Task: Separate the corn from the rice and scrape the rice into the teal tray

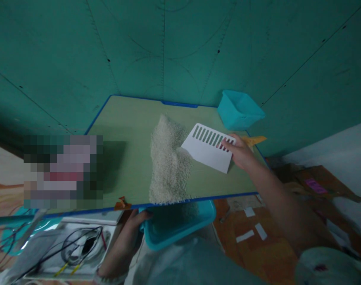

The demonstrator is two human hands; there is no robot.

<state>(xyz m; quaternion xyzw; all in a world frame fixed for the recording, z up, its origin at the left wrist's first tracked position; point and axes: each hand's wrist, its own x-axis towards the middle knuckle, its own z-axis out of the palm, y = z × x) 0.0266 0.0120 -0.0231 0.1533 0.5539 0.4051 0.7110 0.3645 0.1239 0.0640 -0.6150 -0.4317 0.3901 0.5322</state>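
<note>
My right hand (pixel 239 151) grips the right end of a flat white scraper (pixel 208 152) that has a row of slots along its upper side. The scraper's left tip touches the side of a long pale heap of grains (pixel 170 162), which look like rice, on the table (pixel 132 118). My left hand (pixel 135 223) is closed on the left rim of a turquoise plastic bin (pixel 174 237), held just under the front table edge. Some grains show inside the bin, near its right end, below the heap. The bin's floor is mostly in shadow.
Another turquoise bin (pixel 241 113) stands at the table's back right corner, beside a yellow-orange item (pixel 254 140). Green wall panels (pixel 180 47) rise behind. An open box of cables (pixel 82 249) is at lower left, and cardboard (pixel 323 184) lies at right. A blurred patch covers the table's left side.
</note>
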